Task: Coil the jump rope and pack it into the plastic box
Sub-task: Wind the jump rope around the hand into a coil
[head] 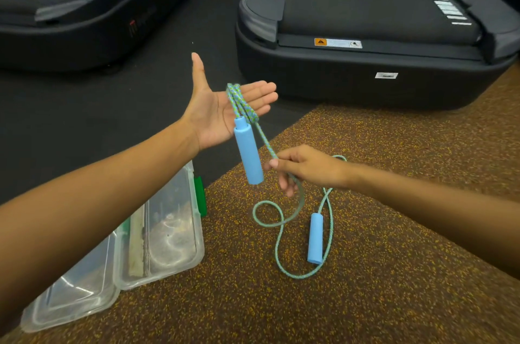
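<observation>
The left hand (222, 107) lies palm up, fingers spread, ahead of the right hand (306, 169) and to its left. Rope (242, 101) loops over the left palm, and one handle (247, 151) hangs down from it, between the two hands. From the palm the rope runs down and right into the right hand, then drops to the floor (365, 287), where it lies in loose loops beside the second handle (316, 239), below the right hand. The box (166, 231) sits on the floor at the left, under the left forearm, with its lid (76, 290) nearer the person. Two treadmills (365, 34) stand behind.
</observation>
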Demonstrator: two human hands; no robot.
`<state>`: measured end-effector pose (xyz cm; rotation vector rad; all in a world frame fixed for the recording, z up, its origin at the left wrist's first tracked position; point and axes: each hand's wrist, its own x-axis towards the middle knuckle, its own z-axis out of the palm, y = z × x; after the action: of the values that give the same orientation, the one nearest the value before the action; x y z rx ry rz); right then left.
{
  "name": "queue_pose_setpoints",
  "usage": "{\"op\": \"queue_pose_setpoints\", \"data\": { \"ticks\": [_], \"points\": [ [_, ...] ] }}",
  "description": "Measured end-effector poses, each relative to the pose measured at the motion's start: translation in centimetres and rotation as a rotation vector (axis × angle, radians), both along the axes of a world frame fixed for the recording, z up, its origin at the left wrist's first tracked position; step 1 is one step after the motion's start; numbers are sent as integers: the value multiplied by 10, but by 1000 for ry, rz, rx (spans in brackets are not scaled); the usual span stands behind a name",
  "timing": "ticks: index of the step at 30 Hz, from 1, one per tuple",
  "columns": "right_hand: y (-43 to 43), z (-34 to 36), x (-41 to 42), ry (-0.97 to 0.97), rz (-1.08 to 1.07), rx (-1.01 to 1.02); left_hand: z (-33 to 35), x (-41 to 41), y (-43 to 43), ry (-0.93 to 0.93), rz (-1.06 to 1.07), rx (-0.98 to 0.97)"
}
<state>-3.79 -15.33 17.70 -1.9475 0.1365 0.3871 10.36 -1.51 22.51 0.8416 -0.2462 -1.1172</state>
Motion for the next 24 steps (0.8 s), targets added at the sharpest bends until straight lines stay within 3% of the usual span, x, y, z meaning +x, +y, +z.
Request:
{"op": "queue_pose_setpoints", "data": {
  "ticks": [3, 7, 12, 15, 24],
  "points": [
    [11, 5, -3, -77, 85, -240, -2, 5, 4, -10, 35, 18],
    [22, 20, -7, -345, 222, -657, -8, 7, 6, -23, 1, 69],
    [19, 37, -1, -510, 167, -764, -12, 4, 6, -53, -83, 172],
    [13, 51, 4, -516, 159, -710, -15, 1, 6, -76, -212, 231],
    [-2, 56, 20, -438, -26, -248, -19, -18, 1, -87, -563, 277]
  ]
}}
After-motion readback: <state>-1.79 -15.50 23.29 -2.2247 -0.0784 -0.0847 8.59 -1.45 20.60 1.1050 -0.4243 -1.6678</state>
